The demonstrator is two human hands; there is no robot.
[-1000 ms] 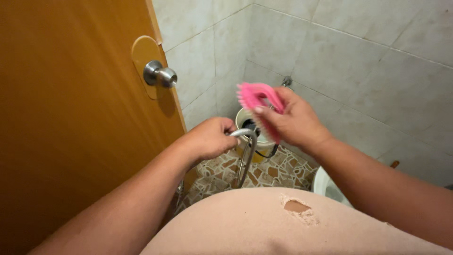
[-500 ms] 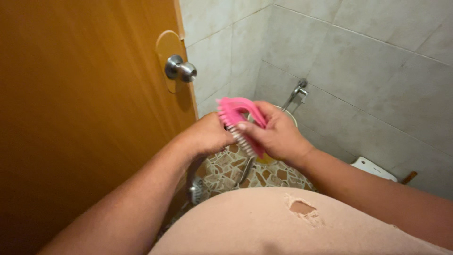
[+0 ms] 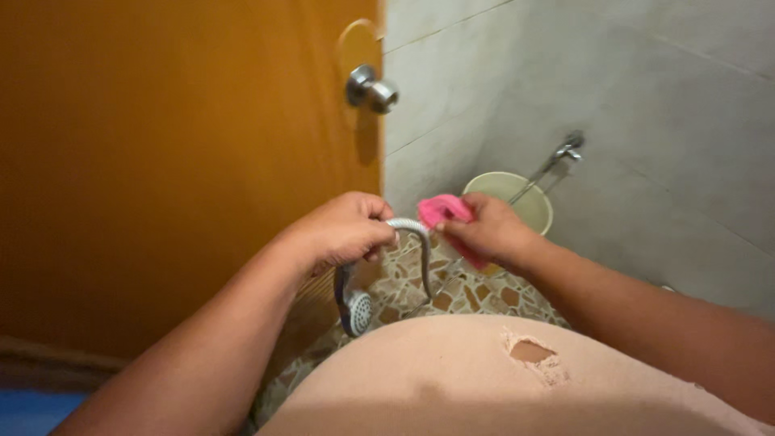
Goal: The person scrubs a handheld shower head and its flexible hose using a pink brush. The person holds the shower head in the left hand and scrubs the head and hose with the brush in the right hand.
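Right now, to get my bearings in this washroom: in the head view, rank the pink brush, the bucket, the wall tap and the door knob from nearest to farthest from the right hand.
1. Pink brush: held in the right hand.
2. Bucket: just behind the hand, on the floor.
3. Wall tap: higher, to the right.
4. Door knob: up left, on the orange door.

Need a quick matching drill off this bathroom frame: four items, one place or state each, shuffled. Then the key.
1. pink brush
2. shower head
3. bucket
4. door knob

a. on the orange door
b. hanging from the hose under the left hand
c. on the floor below the wall tap
d. gripped in the right hand

Pairs: 1-d, 2-b, 3-c, 4-a
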